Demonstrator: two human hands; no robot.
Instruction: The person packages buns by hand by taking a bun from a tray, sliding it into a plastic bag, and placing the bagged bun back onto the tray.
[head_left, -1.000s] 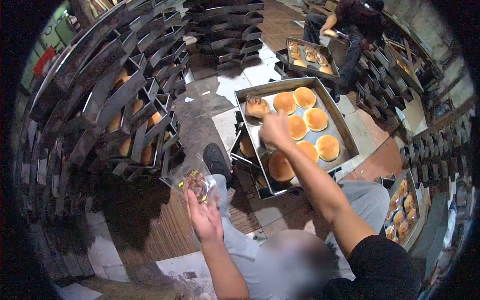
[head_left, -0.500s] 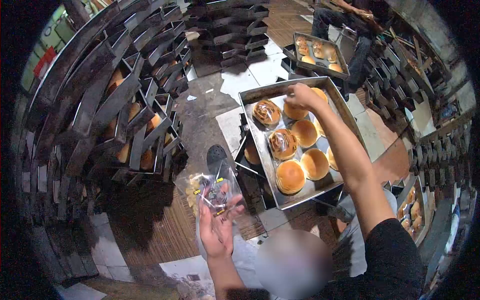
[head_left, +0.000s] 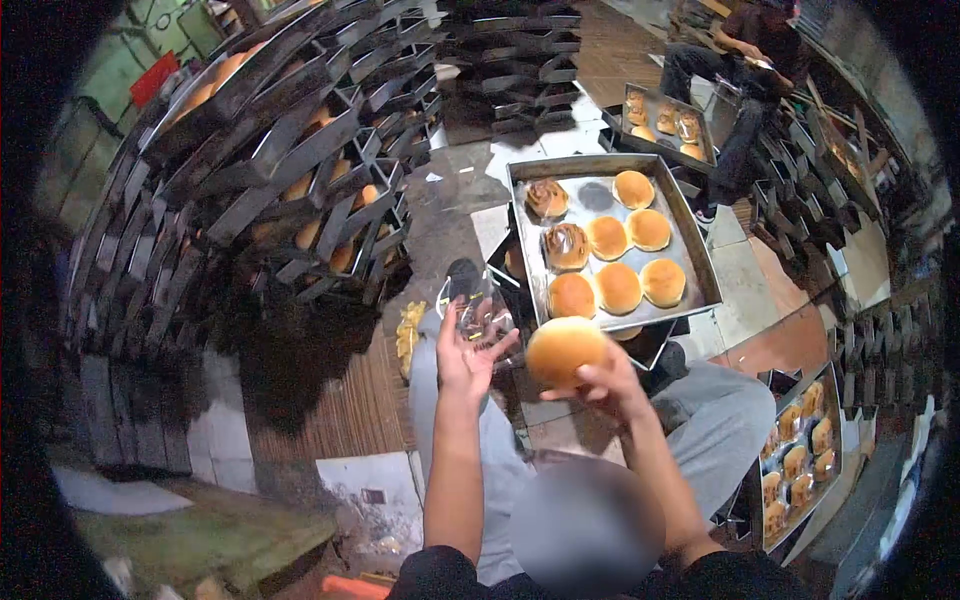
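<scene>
My right hand [head_left: 612,388] grips a round golden bun [head_left: 563,352] in front of the tray's near edge. My left hand [head_left: 467,362] holds a clear printed plastic bag [head_left: 492,312]; its fingers are spread, and some show through the film. Beyond both hands lies a metal baking tray [head_left: 703,262]. Several bare buns [head_left: 619,287] rest in it, along with two wrapped buns [head_left: 566,246] on its left side. A dark round mark shows on the tray floor in the far row.
Stacked dark baking tins [head_left: 300,170] with buns rise at the left. At the lower right stands another tray [head_left: 765,500] of wrapped buns. Further off, a seated person [head_left: 740,95] is beside a smaller tray [head_left: 665,95]. A yellow bundle [head_left: 408,335] lies beside my left leg.
My right hand has lifted a bun from the tray's far row and brought it back toward me, near the left hand. The left hand still has the bag.
</scene>
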